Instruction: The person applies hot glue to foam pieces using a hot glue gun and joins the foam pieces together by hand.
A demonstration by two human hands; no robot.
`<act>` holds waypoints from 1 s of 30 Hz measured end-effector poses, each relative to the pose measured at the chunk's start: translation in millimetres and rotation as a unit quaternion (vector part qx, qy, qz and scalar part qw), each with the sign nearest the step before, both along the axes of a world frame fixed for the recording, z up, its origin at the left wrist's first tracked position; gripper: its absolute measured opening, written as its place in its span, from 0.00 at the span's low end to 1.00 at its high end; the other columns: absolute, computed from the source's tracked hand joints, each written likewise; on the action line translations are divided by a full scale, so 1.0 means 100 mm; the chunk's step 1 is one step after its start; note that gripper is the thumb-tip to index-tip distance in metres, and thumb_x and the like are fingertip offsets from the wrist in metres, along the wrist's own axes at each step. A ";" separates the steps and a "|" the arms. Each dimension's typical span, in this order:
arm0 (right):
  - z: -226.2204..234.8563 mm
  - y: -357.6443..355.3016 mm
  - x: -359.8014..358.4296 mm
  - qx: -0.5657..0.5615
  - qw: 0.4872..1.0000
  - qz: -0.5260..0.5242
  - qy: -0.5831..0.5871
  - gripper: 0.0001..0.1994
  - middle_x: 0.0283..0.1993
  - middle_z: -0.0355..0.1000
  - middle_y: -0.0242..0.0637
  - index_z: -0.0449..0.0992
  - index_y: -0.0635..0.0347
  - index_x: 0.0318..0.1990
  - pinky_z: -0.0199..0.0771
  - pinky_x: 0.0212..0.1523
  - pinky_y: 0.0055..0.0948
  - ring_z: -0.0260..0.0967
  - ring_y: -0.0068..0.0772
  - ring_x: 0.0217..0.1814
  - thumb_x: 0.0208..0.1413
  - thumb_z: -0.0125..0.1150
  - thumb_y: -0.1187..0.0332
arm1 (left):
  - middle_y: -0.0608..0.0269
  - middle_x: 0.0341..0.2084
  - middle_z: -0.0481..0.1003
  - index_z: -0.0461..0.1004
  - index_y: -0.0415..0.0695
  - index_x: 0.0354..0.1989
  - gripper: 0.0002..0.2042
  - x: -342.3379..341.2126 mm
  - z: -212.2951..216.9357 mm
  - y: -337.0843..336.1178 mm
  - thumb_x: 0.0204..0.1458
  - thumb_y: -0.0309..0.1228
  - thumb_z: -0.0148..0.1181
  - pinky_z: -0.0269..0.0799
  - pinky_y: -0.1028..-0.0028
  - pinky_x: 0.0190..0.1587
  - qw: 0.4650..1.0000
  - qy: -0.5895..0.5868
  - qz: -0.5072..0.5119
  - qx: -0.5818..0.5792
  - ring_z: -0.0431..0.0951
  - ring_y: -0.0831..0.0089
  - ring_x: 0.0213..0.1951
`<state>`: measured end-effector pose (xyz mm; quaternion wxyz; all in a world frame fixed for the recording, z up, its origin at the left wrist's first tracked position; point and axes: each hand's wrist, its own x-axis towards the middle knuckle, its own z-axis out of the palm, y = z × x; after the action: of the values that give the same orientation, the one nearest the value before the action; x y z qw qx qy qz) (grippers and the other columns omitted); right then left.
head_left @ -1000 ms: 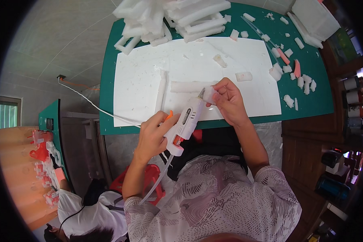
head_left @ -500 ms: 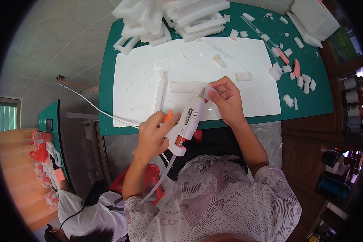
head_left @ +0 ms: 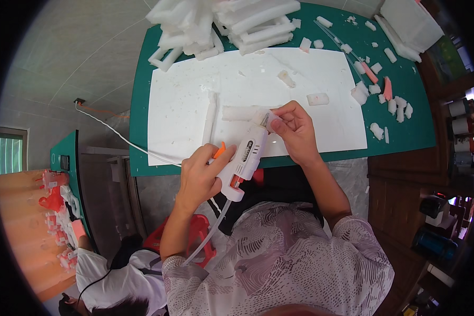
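A white hot glue gun [head_left: 243,157] with an orange trigger is gripped in my left hand [head_left: 199,174], its nozzle end angled up and right. From its back a clear glue stick [head_left: 210,236] trails downward. My right hand [head_left: 299,134] pinches a small white foam piece [head_left: 272,119] between thumb and fingers at the nozzle; the piece partly hides the tip. Just beyond, a white foam strip [head_left: 239,112] lies sideways on the white sheet [head_left: 179,105]. Another foam strip [head_left: 210,118] stretches away from me to the left of the gun.
White foam frames [head_left: 258,23] are stacked at the table's far side. Foam scraps and pink pieces [head_left: 387,88] lie scattered on the green tabletop [head_left: 411,126] at right. A white cord [head_left: 118,138] runs from a wall socket. Another person [head_left: 121,276] sits at lower left, near a red stool [head_left: 203,247].
The small foam piece in my right hand has shifted over the glue gun's nozzle, which showed bare before. My left hand has barely moved.
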<state>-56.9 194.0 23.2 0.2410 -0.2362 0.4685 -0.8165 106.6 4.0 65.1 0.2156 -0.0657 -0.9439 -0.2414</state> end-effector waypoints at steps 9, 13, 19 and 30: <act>-0.01 -0.01 0.01 -0.009 1.000 0.006 -0.006 0.10 0.45 0.77 0.42 0.70 0.65 0.46 0.77 0.48 0.29 0.75 0.29 0.45 0.62 0.63 0.73 | 0.59 0.28 0.69 0.79 0.46 0.51 0.34 0.01 0.00 0.00 0.26 0.15 0.56 0.68 0.67 0.23 1.000 0.007 0.005 0.006 0.73 0.62 0.28; -0.03 0.00 0.01 -0.013 1.000 0.009 -0.010 0.10 0.45 0.77 0.42 0.69 0.65 0.46 0.77 0.48 0.29 0.75 0.29 0.45 0.62 0.62 0.73 | 0.59 0.28 0.68 0.79 0.46 0.51 0.34 0.01 -0.02 0.01 0.26 0.15 0.57 0.68 0.67 0.24 1.000 0.005 0.004 0.010 0.73 0.62 0.28; -0.01 0.00 0.01 -0.012 1.000 0.007 -0.012 0.09 0.46 0.76 0.42 0.69 0.65 0.46 0.77 0.48 0.30 0.75 0.29 0.45 0.62 0.62 0.73 | 0.59 0.28 0.68 0.79 0.46 0.51 0.34 0.01 -0.03 0.00 0.26 0.15 0.57 0.68 0.68 0.23 1.000 0.002 0.006 0.010 0.73 0.62 0.28; -0.05 0.01 0.00 -0.007 1.000 0.008 -0.012 0.09 0.45 0.76 0.42 0.69 0.65 0.46 0.77 0.48 0.30 0.75 0.29 0.46 0.62 0.62 0.73 | 0.59 0.28 0.69 0.79 0.45 0.51 0.33 -0.02 -0.04 0.02 0.26 0.15 0.56 0.68 0.68 0.24 1.000 0.003 0.009 0.011 0.73 0.62 0.28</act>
<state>-57.0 195.3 18.0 0.2513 -0.2319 0.4584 -0.8203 105.0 6.1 61.5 0.2217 -0.0556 -0.9409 -0.2498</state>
